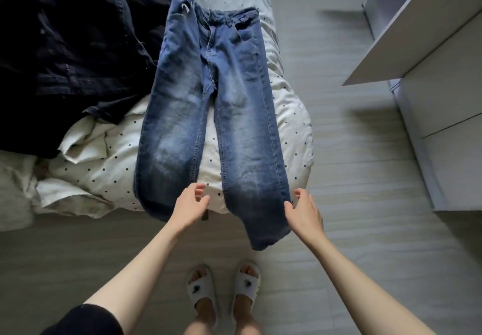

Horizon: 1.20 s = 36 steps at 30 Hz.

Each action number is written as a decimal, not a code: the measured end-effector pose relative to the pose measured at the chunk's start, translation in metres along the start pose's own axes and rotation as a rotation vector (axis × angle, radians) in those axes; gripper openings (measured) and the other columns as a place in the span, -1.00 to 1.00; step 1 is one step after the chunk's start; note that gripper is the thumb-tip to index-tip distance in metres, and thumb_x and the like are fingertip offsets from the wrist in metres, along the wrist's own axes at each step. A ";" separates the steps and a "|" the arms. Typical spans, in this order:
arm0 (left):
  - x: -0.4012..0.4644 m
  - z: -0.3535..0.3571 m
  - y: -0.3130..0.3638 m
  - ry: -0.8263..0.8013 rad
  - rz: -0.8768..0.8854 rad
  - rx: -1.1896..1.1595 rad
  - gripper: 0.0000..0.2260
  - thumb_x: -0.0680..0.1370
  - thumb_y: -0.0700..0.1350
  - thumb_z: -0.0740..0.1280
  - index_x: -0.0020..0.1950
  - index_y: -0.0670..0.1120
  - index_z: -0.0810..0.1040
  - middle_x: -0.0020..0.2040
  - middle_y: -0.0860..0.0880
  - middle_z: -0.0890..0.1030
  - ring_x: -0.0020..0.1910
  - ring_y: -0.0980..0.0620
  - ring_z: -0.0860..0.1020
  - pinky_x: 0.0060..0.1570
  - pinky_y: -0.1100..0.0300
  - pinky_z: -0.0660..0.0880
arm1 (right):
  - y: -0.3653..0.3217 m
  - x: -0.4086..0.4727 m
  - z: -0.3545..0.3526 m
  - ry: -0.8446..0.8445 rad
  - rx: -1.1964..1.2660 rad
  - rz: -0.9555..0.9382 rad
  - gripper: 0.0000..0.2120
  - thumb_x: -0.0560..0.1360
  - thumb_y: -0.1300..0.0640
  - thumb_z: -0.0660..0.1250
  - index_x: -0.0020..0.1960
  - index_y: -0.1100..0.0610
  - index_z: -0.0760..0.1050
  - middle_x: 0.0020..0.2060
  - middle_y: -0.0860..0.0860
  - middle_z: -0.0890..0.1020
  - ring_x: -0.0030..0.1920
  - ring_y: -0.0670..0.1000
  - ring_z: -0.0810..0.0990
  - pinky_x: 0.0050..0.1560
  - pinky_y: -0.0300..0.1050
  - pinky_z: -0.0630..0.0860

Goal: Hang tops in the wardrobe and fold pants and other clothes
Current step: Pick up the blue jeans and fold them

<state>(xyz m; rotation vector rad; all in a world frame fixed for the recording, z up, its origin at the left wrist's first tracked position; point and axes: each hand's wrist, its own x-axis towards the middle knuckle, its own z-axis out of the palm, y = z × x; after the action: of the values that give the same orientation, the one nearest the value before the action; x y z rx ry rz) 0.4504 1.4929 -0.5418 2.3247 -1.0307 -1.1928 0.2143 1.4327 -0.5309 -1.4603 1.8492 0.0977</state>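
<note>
Both hands reach forward with fingers loosely spread and holding nothing. The left hand (pixel 190 204) hovers by the inner edge of the left leg's hem, thumb and fingers parted; whether it brushes the cloth cannot be told. The right hand (pixel 303 210) sits at the outer edge of the right leg near its hem, fingertips just beside the denim or touching it.

Between and beyond the hands lie the jeans (pixel 208 99), spread flat and face up, waistband far from the hands and both legs running back toward them. The denim is mid blue with pale faded patches down the thighs and knees (darker again at the hems). The right leg's hem hangs off the bed edge, below the right hand; the left leg's hem ends at the edge, just left of the left hand.

The jeans rest on a white duvet with small dark dots (pixel 109 157), rumpled to the left of the left hand. Farther beyond that hand sits a heap of dark clothes (pixel 70 47). Well to the right of the right hand stands a white wardrobe (pixel 443 99). Nearest the person, below the hands, are two feet in pale slippers (pixel 224 287) on a grey floor (pixel 365 204).
</note>
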 end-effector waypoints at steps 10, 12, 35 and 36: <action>0.081 -0.129 0.026 0.261 -0.025 -0.124 -0.56 0.54 -0.21 0.29 0.41 -0.22 0.30 0.34 -0.22 0.39 0.31 -0.16 0.39 0.34 -0.03 0.30 | -0.129 0.017 -0.001 -0.050 0.095 -0.369 -0.55 0.61 0.09 0.14 0.47 0.09 0.20 0.45 0.00 0.28 0.43 0.01 0.24 0.36 -0.12 0.20; 0.114 -0.148 0.023 0.227 -0.041 -0.102 -0.52 0.54 -0.20 0.30 0.43 -0.23 0.27 0.36 -0.22 0.37 0.33 -0.15 0.37 0.34 -0.02 0.29 | -0.163 0.027 0.020 -0.079 0.100 -0.397 -0.55 0.61 0.09 0.12 0.49 0.07 0.18 0.47 -0.02 0.25 0.46 -0.01 0.20 0.39 -0.14 0.15; 0.088 -0.116 0.107 -0.342 0.032 -0.174 -0.92 0.58 -0.21 0.19 -0.05 -0.23 0.38 -0.16 -0.20 0.48 -0.28 -0.15 0.56 -0.31 -0.04 0.61 | -0.152 -0.014 0.053 -0.097 0.823 0.077 -0.80 0.61 0.17 0.17 0.00 0.02 0.56 -0.01 0.02 0.65 -0.06 -0.06 0.62 -0.11 -0.26 0.54; 0.088 -0.103 0.122 -0.366 0.023 -0.236 -0.94 0.58 -0.23 0.18 -0.07 -0.21 0.37 -0.20 -0.17 0.47 -0.33 -0.09 0.54 -0.35 0.00 0.61 | -0.142 -0.019 0.050 -0.066 0.867 0.106 -0.79 0.62 0.16 0.16 -0.03 0.00 0.56 -0.01 0.03 0.65 -0.07 -0.06 0.63 -0.11 -0.21 0.57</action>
<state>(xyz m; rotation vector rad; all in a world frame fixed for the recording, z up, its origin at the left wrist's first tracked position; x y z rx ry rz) 0.5117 1.3419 -0.4604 1.9530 -0.9625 -1.6730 0.3627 1.4234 -0.5004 -0.7390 1.5944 -0.5353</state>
